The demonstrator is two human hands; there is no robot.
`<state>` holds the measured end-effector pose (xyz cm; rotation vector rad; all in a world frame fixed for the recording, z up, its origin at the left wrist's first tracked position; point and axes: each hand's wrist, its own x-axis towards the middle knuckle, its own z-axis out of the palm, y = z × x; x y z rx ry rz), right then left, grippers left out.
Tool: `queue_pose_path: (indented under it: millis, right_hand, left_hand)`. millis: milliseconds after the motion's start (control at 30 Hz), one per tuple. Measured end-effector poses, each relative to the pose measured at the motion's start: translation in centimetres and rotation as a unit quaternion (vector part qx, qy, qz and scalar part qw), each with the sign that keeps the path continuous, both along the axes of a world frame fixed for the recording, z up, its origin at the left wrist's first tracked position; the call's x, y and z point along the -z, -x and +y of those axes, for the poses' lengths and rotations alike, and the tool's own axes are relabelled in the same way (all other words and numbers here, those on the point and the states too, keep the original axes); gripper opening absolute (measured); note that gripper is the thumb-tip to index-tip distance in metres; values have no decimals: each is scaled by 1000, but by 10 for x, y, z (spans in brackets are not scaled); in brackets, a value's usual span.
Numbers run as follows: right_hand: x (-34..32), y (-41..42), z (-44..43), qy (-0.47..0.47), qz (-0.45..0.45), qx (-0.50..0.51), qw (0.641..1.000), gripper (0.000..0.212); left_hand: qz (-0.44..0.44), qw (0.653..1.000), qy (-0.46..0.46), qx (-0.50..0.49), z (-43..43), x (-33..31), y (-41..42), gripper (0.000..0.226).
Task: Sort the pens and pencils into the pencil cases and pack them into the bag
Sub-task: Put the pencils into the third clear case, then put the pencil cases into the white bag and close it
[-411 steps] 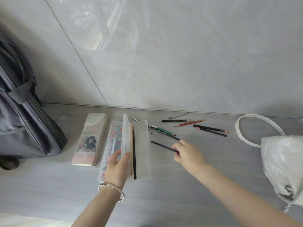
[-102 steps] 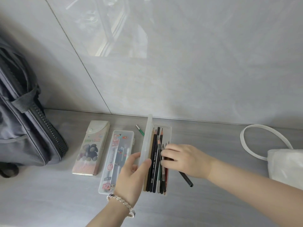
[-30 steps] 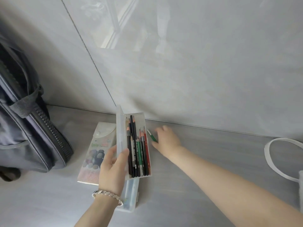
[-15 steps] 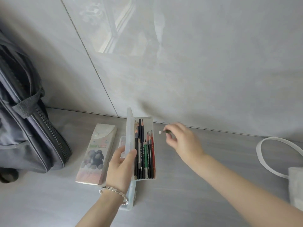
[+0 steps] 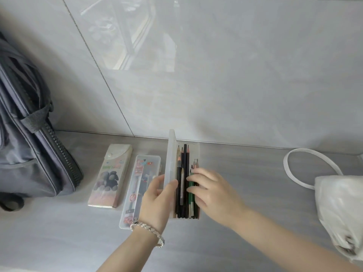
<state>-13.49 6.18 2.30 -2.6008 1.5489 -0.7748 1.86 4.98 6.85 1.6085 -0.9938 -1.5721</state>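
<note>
Grey desk (image 5: 265,183) against a glossy pale tiled wall (image 5: 235,75). Near the middle and close to the wall, a clear pencil case (image 5: 194,150), open, with its lid (image 5: 170,152) standing upright along the left edge. Inside the tray, a row of pencils (image 5: 185,163) lying side by side, tips toward the wall: long black ones on the left, a green pencil (image 5: 190,195) and some shorter ones on the right.

Left hand (image 5: 157,201) gripping the lid, thumb on the inner face and fingers on the outer face; a silver bracelet (image 5: 147,230) on that wrist. Right hand (image 5: 212,191) not closed, fingers almost straight and laid flat on the pencils at the right side of the tray; thumb hidden.

Just left of the open case, a second clear case (image 5: 148,160), closed, with pens inside, its near part under the left hand; touching the open one or not, impossible to tell. Just beside it, further left, a beige case (image 5: 112,173) with a picture of dark woolly animals, flat and closed.

Far left, well apart from the cases, a grey backpack (image 5: 29,154) with a heavy zip. At the right edge, a white bag (image 5: 343,203), its white strap (image 5: 306,156) looped on the desk.
</note>
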Motion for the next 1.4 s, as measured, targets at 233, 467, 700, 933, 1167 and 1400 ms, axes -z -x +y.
queue_pose_path:
  millis: [233, 467, 700, 933, 1167, 1400]
  right_hand:
    - [-17, 5, 35, -375, -634, 302, 605, 30]
    - [-25, -7, 54, -449, -647, 233, 571, 30]
    - [-15, -18, 55, -366, -573, 312, 663, 32]
    - [2, -14, 46, -392, -567, 309, 655, 15]
    - [36, 13, 59, -433, -432, 319, 724, 28]
    - [32, 41, 83, -430, -376, 320, 756, 32]
  left_hand:
    - [-1, 999, -9, 45, 20, -3, 7, 24]
    - [-262, 935, 52, 231, 46, 10, 19, 53]
    - [-473, 813, 122, 317, 58, 23, 30, 81]
    - [-516, 776, 135, 337, 43, 39, 26, 71]
    - [-634, 672, 25, 382, 3, 78, 31, 63]
    - [-724, 523, 35, 448, -16, 76, 33, 67]
